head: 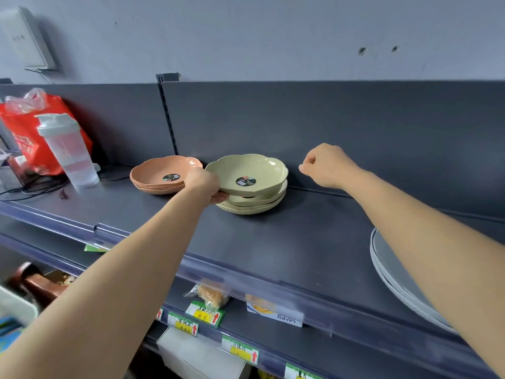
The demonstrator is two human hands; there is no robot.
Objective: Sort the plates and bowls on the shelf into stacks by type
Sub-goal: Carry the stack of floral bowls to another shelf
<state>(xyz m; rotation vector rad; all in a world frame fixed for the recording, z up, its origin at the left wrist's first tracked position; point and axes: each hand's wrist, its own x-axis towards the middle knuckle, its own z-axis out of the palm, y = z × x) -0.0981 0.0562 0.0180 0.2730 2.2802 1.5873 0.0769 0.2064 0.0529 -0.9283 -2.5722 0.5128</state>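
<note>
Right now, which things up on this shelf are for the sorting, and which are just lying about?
For the job: top green bowl, green bowl stack, pink bowl stack, grey plates.
Just lying about: shaker bottle, red plastic bag, black cables.

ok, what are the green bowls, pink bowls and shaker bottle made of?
Green bowls: probably matte moulded plastic, going by flat colour and soft sheen. Pink bowls: same look, ribbed outer wall. Shaker bottle: frosted translucent plastic, background shows through dimly.
</note>
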